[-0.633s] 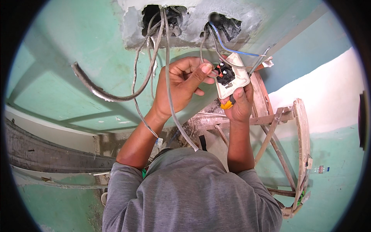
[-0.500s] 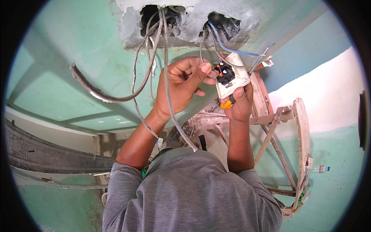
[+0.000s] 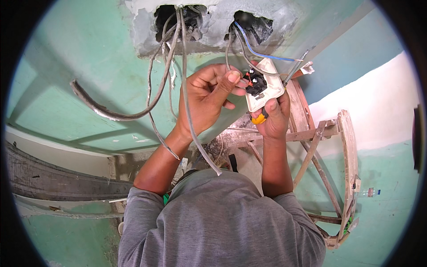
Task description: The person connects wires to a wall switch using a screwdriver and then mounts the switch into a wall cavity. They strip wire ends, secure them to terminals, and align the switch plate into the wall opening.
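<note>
My right hand holds a white wall socket plate with its black back turned up; small red parts show there. The same hand also grips a screwdriver, its yellow and black handle below the plate and its metal shaft sticking out past the far side. My left hand is closed, thumb and forefinger pinching a thin grey wire beside the black back. Whether the wire's end sits in a terminal is hidden by the fingers. A blue wire passes above the plate.
Two rough holes, one left and one right, open in the green wall. A thick grey cable and a long grey wire hang from the left one, in front of my left arm. A wooden frame stands at right.
The view has shifted slightly, so the wall holes and wires sit a little further left and up. Both hands keep their hold; the screwdriver shaft shows more clearly.
</note>
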The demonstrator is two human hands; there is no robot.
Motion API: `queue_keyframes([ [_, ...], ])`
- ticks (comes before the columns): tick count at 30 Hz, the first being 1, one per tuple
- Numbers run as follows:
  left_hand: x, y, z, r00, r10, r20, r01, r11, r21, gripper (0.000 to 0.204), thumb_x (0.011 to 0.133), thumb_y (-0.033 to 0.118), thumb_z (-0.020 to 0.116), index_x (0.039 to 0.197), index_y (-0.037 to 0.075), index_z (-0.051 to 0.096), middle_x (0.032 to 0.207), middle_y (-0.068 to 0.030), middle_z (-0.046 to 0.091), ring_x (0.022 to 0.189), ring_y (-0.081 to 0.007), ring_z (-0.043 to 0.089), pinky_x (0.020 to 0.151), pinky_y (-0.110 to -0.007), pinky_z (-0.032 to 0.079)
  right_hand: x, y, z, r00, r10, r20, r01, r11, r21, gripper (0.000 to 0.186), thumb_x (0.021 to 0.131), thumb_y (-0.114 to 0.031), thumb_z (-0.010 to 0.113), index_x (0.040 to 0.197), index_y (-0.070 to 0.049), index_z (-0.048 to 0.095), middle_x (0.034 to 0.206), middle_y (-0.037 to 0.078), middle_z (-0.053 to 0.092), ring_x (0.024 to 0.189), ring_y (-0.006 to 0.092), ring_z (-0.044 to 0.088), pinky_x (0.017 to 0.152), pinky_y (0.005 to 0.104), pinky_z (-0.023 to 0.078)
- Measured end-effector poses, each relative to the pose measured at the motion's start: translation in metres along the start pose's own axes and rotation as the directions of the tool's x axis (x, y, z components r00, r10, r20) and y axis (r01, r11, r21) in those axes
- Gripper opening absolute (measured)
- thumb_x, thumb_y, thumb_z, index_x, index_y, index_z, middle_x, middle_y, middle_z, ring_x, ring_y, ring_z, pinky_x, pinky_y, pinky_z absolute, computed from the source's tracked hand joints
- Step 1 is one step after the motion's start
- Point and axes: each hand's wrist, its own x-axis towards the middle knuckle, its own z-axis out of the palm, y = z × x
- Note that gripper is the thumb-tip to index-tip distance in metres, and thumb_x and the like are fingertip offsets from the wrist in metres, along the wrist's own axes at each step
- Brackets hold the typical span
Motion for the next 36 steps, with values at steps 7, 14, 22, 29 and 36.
queue_keyframes([
  [7, -0.001, -0.001, -0.001, 1.000, -0.005, -0.017, 0.005, 1.000, -0.001, 0.029, 0.103, 0.027, 0.068, 0.118, 0.003, 0.069, 0.099, -0.0080, 0.078, 0.090, -0.0136, 0.075, 0.063, -0.024, 0.058, -0.003, 0.000, 0.003, 0.999, -0.009, -0.052, 0.005, 0.997, -0.079, 0.085, 0.086, -0.029, 0.085, 0.150, 0.006, 0.043, 0.139, 0.017, 0.062, 0.081, 0.0067, 0.065, 0.058, 0.0183, 0.049],
  [14, 0.000, -0.002, -0.001, 0.999, -0.022, -0.038, 0.022, 1.000, 0.000, 0.030, 0.101, 0.027, 0.071, 0.116, 0.001, 0.070, 0.100, -0.0079, 0.077, 0.091, -0.0142, 0.075, 0.062, -0.024, 0.060, -0.003, -0.004, 0.019, 0.992, -0.081, -0.093, 0.066, 0.987, -0.149, 0.085, 0.083, -0.024, 0.087, 0.150, 0.006, 0.043, 0.118, 0.011, 0.071, 0.073, 0.0040, 0.060, 0.058, 0.0180, 0.047],
  [22, 0.003, 0.002, 0.000, 0.999, -0.031, -0.018, 0.032, 0.998, 0.062, 0.029, 0.105, 0.031, 0.065, 0.110, 0.004, 0.071, 0.097, -0.0059, 0.075, 0.088, -0.0127, 0.073, 0.059, -0.025, 0.059, -0.006, -0.006, 0.015, 0.992, -0.115, -0.060, 0.099, 0.970, -0.222, 0.093, 0.084, -0.017, 0.087, 0.156, 0.006, 0.032, 0.138, 0.016, 0.058, 0.118, 0.0209, 0.064, 0.092, 0.0304, 0.055],
  [29, 0.003, 0.002, 0.004, 1.000, 0.011, -0.029, -0.009, 0.998, 0.067, 0.031, 0.107, 0.032, 0.061, 0.100, 0.003, 0.069, 0.090, -0.0015, 0.069, 0.080, -0.0077, 0.069, 0.056, -0.023, 0.056, -0.008, -0.006, 0.014, 0.985, -0.175, -0.004, 0.166, 0.944, -0.286, 0.094, 0.085, -0.012, 0.086, 0.158, 0.007, 0.029, 0.151, 0.019, 0.048, 0.127, 0.0242, 0.061, 0.101, 0.0352, 0.054],
  [36, 0.004, -0.001, 0.004, 1.000, 0.018, -0.026, -0.017, 0.999, 0.041, 0.029, 0.107, 0.030, 0.062, 0.098, 0.003, 0.068, 0.090, -0.0014, 0.069, 0.077, -0.0070, 0.068, 0.052, -0.022, 0.055, -0.007, -0.002, 0.015, 0.973, -0.226, 0.037, 0.225, 0.912, -0.343, 0.095, 0.085, -0.009, 0.087, 0.157, 0.007, 0.028, 0.150, 0.019, 0.048, 0.126, 0.0253, 0.061, 0.103, 0.0379, 0.055],
])
